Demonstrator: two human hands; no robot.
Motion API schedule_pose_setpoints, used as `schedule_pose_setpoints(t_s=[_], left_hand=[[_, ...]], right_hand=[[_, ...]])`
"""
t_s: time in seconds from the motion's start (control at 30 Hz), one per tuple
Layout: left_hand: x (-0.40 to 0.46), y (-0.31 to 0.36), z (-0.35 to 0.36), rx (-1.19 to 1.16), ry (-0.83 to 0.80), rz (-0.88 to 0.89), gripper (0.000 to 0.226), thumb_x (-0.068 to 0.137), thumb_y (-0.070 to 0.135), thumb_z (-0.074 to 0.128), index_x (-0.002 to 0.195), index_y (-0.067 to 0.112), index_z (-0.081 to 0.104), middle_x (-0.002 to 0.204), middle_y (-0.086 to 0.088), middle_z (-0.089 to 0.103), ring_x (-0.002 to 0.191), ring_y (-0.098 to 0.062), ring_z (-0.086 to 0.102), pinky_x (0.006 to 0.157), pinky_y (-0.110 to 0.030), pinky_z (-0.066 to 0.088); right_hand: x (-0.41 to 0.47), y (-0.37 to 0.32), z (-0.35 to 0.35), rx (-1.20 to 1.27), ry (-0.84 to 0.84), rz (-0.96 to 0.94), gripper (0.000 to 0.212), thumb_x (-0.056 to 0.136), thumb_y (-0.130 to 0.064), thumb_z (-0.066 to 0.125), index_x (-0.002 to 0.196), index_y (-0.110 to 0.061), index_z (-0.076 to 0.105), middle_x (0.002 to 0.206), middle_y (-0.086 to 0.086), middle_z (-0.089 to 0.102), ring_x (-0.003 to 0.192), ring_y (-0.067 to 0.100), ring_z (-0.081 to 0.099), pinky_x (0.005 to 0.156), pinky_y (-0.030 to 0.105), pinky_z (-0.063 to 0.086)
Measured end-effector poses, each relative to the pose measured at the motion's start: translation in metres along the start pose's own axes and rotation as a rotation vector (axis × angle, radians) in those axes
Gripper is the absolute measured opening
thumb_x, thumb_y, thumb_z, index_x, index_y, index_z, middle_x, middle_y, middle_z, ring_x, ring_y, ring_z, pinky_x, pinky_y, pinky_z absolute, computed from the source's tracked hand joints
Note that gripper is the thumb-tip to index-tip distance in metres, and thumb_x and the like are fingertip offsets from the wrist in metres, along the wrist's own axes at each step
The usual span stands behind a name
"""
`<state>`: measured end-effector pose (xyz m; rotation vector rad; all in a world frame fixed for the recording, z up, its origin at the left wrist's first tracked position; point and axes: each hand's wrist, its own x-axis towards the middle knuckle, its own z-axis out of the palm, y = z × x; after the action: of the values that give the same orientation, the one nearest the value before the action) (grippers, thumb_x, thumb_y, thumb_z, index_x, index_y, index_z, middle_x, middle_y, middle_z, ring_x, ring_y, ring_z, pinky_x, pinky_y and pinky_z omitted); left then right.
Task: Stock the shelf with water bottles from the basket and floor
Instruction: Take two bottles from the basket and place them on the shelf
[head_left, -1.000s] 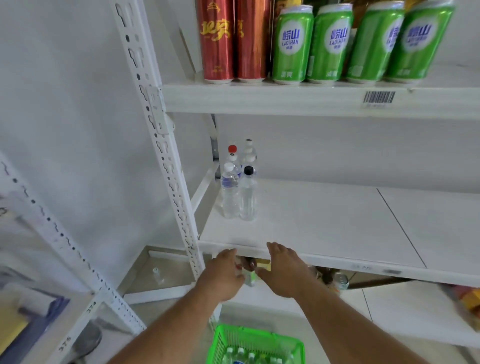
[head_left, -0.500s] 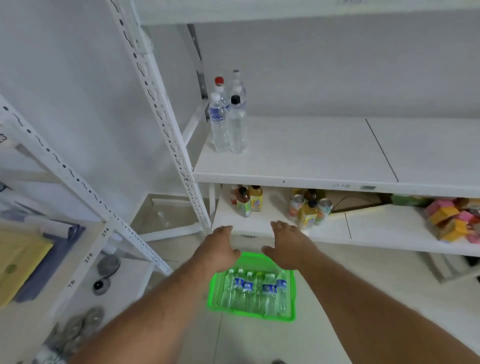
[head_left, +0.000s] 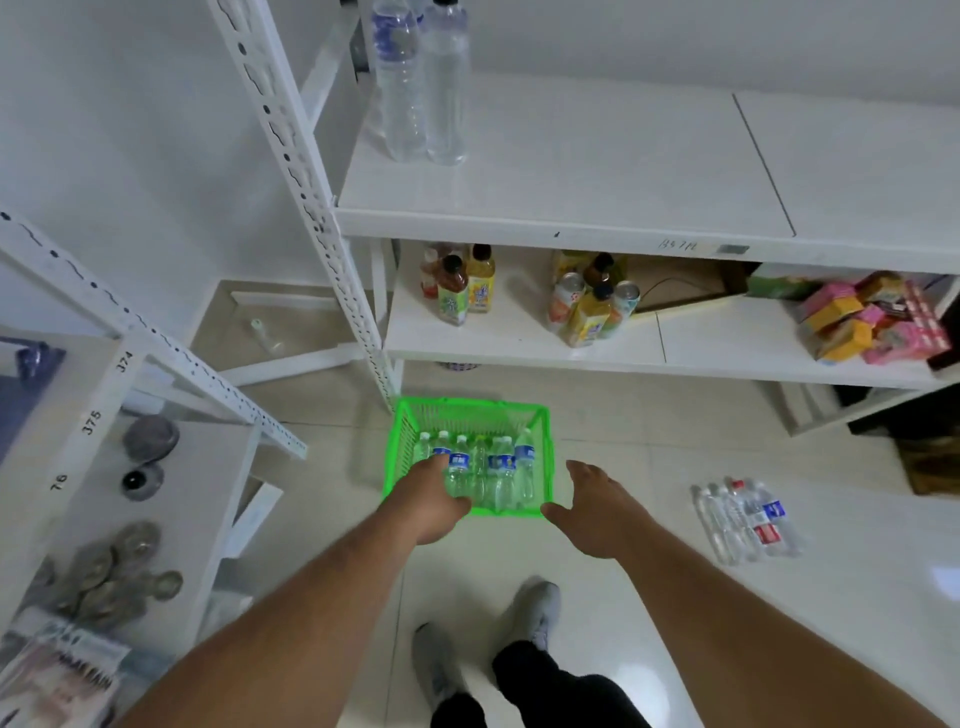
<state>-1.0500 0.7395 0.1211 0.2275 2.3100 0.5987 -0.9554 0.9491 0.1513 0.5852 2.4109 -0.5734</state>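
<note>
Shelf (head_left: 571, 171) is seen well beyond both hands, two bottles (head_left: 421, 88) stood at its left end. Basket (head_left: 470, 415) of bottles lies under left hand (head_left: 434, 499); contact cannot be judged. Right hand (head_left: 597, 512) is spread, empty, just right of basket. Floor bottles (head_left: 745, 517) lie further right.

Green basket (head_left: 470, 410); white shelf (head_left: 571, 223).

Bright green latticed plastic basket (head_left: 470, 415) sitting on glossy pale floor tiles (head_left: 649, 467), clear plastic water bottles (head_left: 485, 470) gleaming, matt white perforated metal shelf upright (head_left: 306, 171) standing.
</note>
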Motion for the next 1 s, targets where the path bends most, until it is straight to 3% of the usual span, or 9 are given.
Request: schedule_pose_setpoints(t_s=[0.23, 0.43, 0.6, 0.7, 0.8, 0.93, 1.0], left_hand=[[0.024, 0.007, 0.026, -0.082, -0.096, -0.072, 0.085, 0.087, 0.043, 0.067, 0.155, 0.019, 0.023, 0.160, -0.006, 0.027, 0.141, -0.026, 0.036, 0.108, -0.031, 0.037], [0.061, 0.026, 0.047, -0.155, -0.123, -0.157, 0.082, 0.085, 0.041, 0.070, 0.152, 0.021, 0.029, 0.156, -0.006, 0.035, 0.135, -0.025, 0.044, 0.100, -0.027, 0.037], [0.113, 0.027, 0.078, -0.217, -0.133, -0.234, 0.081, 0.083, 0.042, 0.071, 0.150, 0.020, 0.032, 0.154, -0.003, 0.039, 0.133, -0.021, 0.047, 0.108, -0.034, 0.039], [0.152, 0.015, 0.103, -0.249, -0.121, -0.274, 0.081, 0.083, 0.041, 0.072, 0.150, 0.016, 0.035, 0.152, -0.004, 0.042, 0.134, -0.019, 0.045, 0.108, -0.030, 0.037], [0.194, -0.002, 0.128, -0.291, -0.095, -0.321, 0.077, 0.082, 0.039, 0.074, 0.146, 0.015, 0.040, 0.145, -0.005, 0.050, 0.126, -0.019, 0.053, 0.099, -0.026, 0.041], [0.256, -0.029, 0.164, -0.346, -0.092, -0.354, 0.069, 0.082, 0.035, 0.075, 0.141, 0.017, 0.045, 0.139, -0.004, 0.055, 0.090, -0.010, 0.063, 0.064, -0.018, 0.045], [0.292, -0.045, 0.186, -0.363, -0.087, -0.361, 0.067, 0.083, 0.033, 0.075, 0.141, 0.017, 0.045, 0.139, -0.004, 0.055, 0.083, -0.008, 0.064, 0.058, -0.018, 0.045]], right_hand=[[0.025, 0.024, 0.010, 0.134, -0.076, 0.067, 0.077, 0.093, -0.050, 0.054, 0.153, -0.011, 0.025, 0.154, 0.010, 0.036, 0.140, 0.028, 0.037, 0.111, 0.035, 0.033], [0.077, 0.053, -0.001, 0.243, -0.097, 0.079, 0.079, 0.093, -0.050, 0.055, 0.154, -0.010, 0.025, 0.153, 0.011, 0.037, 0.138, 0.026, 0.040, 0.108, 0.033, 0.034], [0.151, 0.075, 0.010, 0.357, -0.155, 0.116, 0.079, 0.093, -0.050, 0.057, 0.154, -0.011, 0.025, 0.153, 0.011, 0.040, 0.135, 0.027, 0.045, 0.105, 0.033, 0.038], [0.200, 0.088, 0.031, 0.411, -0.174, 0.145, 0.078, 0.093, -0.049, 0.057, 0.154, -0.011, 0.026, 0.156, 0.010, 0.038, 0.137, 0.027, 0.044, 0.105, 0.032, 0.037], [0.247, 0.100, 0.062, 0.432, -0.199, 0.172, 0.076, 0.093, -0.049, 0.057, 0.153, -0.011, 0.029, 0.154, 0.010, 0.041, 0.135, 0.027, 0.045, 0.102, 0.031, 0.038], [0.311, 0.112, 0.110, 0.426, -0.202, 0.209, 0.074, 0.093, -0.048, 0.056, 0.152, -0.012, 0.031, 0.150, 0.011, 0.046, 0.125, 0.028, 0.054, 0.091, 0.028, 0.042], [0.348, 0.117, 0.137, 0.428, -0.184, 0.231, 0.072, 0.093, -0.046, 0.056, 0.152, -0.012, 0.032, 0.147, 0.012, 0.048, 0.117, 0.028, 0.059, 0.082, 0.026, 0.044]])
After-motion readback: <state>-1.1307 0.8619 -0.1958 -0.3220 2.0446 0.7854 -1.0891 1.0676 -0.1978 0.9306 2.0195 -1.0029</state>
